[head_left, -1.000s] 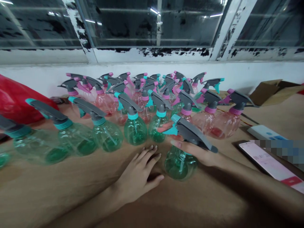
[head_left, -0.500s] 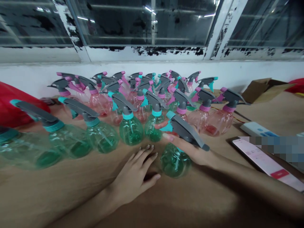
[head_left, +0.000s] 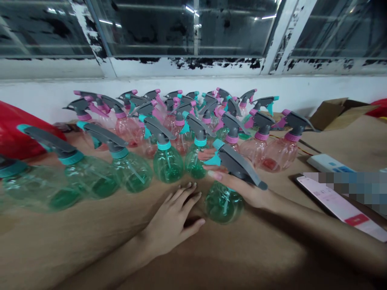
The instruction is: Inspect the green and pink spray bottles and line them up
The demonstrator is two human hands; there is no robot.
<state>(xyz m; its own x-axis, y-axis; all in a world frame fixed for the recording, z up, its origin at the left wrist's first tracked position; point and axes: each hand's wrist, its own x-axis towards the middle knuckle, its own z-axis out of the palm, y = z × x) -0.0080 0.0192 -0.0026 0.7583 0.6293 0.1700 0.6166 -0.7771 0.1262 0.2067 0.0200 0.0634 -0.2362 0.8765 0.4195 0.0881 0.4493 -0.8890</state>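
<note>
My right hand (head_left: 252, 194) is wrapped round the neck of a green spray bottle (head_left: 223, 207), below its grey head with turquoise nozzle and trigger. The fingers reach past the trigger on the far side, and the thumb lies along the near side. This bottle stands on the wooden table (head_left: 99, 245). To its left, my left hand (head_left: 171, 221) lies palm down on the table, fingers spread, holding nothing. Just beyond the hands stand a green spray bottle (head_left: 195, 163) and another green spray bottle (head_left: 168, 166), both with turquoise collars.
More green bottles (head_left: 131, 176) stretch left. Behind, pink bottles (head_left: 281, 155) with pink collars crowd towards the white wall (head_left: 317, 90). At right lie a phone (head_left: 335, 205), a white box (head_left: 328, 163) and an open cardboard box (head_left: 337, 112). A red bag (head_left: 24, 133) is at left.
The fingers of my right hand have shifted slightly beside the trigger, with more of them showing. My left hand and the bottles keep their places.
</note>
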